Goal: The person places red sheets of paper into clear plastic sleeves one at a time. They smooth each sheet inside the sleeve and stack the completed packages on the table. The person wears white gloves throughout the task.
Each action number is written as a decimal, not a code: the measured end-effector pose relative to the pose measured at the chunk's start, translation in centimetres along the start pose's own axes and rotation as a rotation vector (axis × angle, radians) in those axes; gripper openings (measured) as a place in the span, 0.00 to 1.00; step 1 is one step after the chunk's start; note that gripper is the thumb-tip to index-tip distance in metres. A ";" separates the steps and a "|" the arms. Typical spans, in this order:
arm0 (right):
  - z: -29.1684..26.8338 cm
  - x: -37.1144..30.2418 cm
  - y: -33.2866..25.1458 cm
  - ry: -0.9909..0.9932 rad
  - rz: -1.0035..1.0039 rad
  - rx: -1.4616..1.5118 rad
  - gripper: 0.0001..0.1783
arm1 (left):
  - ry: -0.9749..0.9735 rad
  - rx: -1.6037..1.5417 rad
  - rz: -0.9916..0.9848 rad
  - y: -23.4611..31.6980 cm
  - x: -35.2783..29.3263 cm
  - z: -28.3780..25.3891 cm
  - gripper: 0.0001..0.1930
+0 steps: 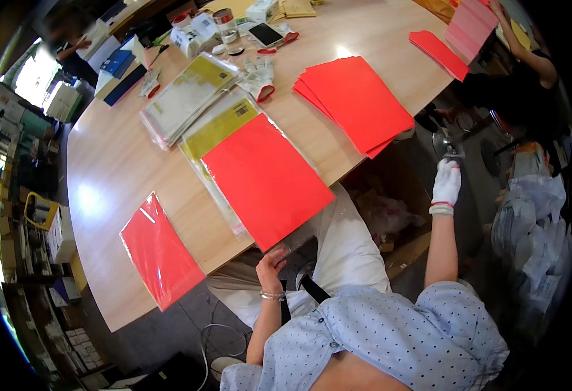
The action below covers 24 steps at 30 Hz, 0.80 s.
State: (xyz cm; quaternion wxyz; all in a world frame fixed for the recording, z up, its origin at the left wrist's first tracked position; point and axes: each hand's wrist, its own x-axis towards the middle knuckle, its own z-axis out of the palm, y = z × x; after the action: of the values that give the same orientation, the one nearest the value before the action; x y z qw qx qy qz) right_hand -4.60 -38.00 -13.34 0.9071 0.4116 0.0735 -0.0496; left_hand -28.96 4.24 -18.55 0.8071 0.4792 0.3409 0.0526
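My bare left hand [271, 268], with a bracelet at the wrist, is closed at the near edge of a clear plastic sleeve [292, 244]. A red sheet [267, 179] fills that sleeve and overhangs the table edge. My right hand [446, 182], in a white glove, is stretched out to the right, beyond the table. Its fingers are bent and pressed together; a shiny metal piece [446, 144] shows just past them, and I cannot see whether they grip it. Under the red sheet lie clear sleeves with a yellow-green print [224, 130]. Left of them is another sleeved red sheet [162, 255].
A fanned stack of red sheets [357, 104] lies at the right table edge. Farther back are more packs [191, 98], white gloves [258, 77], a phone [264, 34] and a jar [227, 31]. Another person [527, 58] handles red sheets at far right. Plastic-wrapped bundles [533, 221] stand right.
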 end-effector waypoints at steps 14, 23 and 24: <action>-12.6 -2.4 12.7 1.852 -0.551 2.494 0.11 | 0.004 1.385 1.299 5.2 0.8 -1.6 0.08; -14.8 -3.7 15.4 0.933 -0.320 2.599 0.11 | 0.174 0.985 0.548 6.5 1.8 0.1 0.09; -15.0 -4.2 15.5 0.898 -0.194 2.635 0.13 | 0.187 0.878 0.455 6.4 1.8 0.1 0.09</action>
State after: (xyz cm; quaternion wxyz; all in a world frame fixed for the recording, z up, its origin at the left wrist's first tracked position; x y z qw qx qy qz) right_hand -7.76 -16.36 -10.88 -0.2507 0.9260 0.2822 -0.0087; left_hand -26.03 8.32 -14.24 0.4636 0.8289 0.2884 0.1216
